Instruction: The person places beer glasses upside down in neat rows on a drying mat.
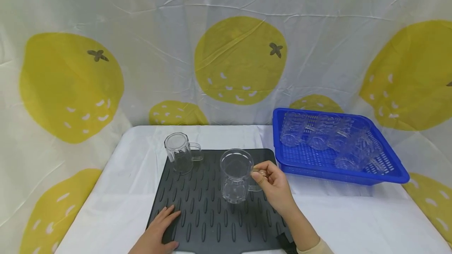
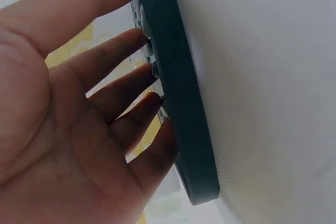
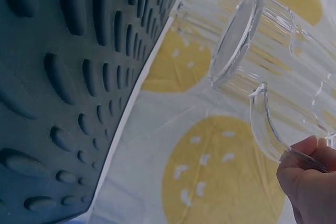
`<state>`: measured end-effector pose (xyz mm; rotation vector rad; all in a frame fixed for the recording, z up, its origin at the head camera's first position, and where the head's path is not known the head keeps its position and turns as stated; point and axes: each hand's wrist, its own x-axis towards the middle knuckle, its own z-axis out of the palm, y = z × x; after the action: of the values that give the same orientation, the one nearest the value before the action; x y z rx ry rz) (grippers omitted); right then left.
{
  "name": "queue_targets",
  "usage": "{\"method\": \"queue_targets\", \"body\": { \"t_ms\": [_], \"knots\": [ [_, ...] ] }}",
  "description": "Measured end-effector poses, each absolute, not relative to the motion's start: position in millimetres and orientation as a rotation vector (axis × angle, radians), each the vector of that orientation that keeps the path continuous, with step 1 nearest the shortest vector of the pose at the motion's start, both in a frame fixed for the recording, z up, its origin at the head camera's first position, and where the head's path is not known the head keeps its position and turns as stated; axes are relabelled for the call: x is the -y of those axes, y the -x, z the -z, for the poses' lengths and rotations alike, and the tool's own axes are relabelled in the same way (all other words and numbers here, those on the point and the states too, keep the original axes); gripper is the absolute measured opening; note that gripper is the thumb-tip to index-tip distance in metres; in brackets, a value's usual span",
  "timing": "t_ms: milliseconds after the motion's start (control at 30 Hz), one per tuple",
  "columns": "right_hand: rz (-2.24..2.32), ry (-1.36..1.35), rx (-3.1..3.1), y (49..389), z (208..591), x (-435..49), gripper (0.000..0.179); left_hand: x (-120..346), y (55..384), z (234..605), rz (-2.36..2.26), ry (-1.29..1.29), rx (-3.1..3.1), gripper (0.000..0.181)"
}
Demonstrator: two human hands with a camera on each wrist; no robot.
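Observation:
My right hand (image 1: 273, 183) pinches the handle of a clear glass mug (image 1: 236, 181) between thumb and fingers. The mug is upright over the dark ribbed mat (image 1: 212, 226), and the right wrist view shows its thick base (image 3: 236, 40) raised off the mat. A second glass mug (image 1: 180, 156) stands on the mat's far left corner, handle pointing right. At the mat's near left edge rests my left hand (image 1: 159, 230), fingers spread and holding nothing. In the left wrist view its fingertips (image 2: 152, 100) touch the mat's top side.
A blue plastic basket (image 1: 328, 171) sits at the back right, with several clear glass mugs (image 1: 319, 132) lying inside. White cloth (image 1: 102, 203) covers the table. Behind it hangs a white curtain with a yellow fruit print (image 1: 240, 60).

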<state>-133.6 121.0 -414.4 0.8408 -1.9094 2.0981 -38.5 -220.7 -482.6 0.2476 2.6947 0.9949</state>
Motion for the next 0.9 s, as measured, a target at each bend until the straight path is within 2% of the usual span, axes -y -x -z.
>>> {"method": "queue_targets", "body": {
  "t_ms": [300, 433, 533, 667, 767, 900],
  "knots": [
    [-2.094, -0.854, 1.908, 132, 415, -120, 0.008, 212, 40, 475, -0.787, -0.211, -2.779, 0.075],
    [-2.107, -0.868, 1.888, 131, 414, -118, 0.009, 206, 42, 466, -0.735, -0.227, -2.856, 0.067],
    [-2.116, -0.910, 1.851, 130, 412, -116, 0.009, 197, 45, 456, -0.849, -0.237, -2.911, 0.058],
    [-2.103, -0.983, 1.815, 130, 411, -113, 0.010, 184, 55, 447, -1.253, -0.315, -2.701, 0.052],
    [-2.099, -1.012, 1.805, 129, 410, -111, 0.010, 172, 67, 443, -1.533, -0.345, -2.304, 0.058],
    [-2.097, -1.030, 1.800, 128, 409, -110, 0.011, 153, 82, 443, -1.684, -0.239, -1.950, 0.077]
  ]
}}
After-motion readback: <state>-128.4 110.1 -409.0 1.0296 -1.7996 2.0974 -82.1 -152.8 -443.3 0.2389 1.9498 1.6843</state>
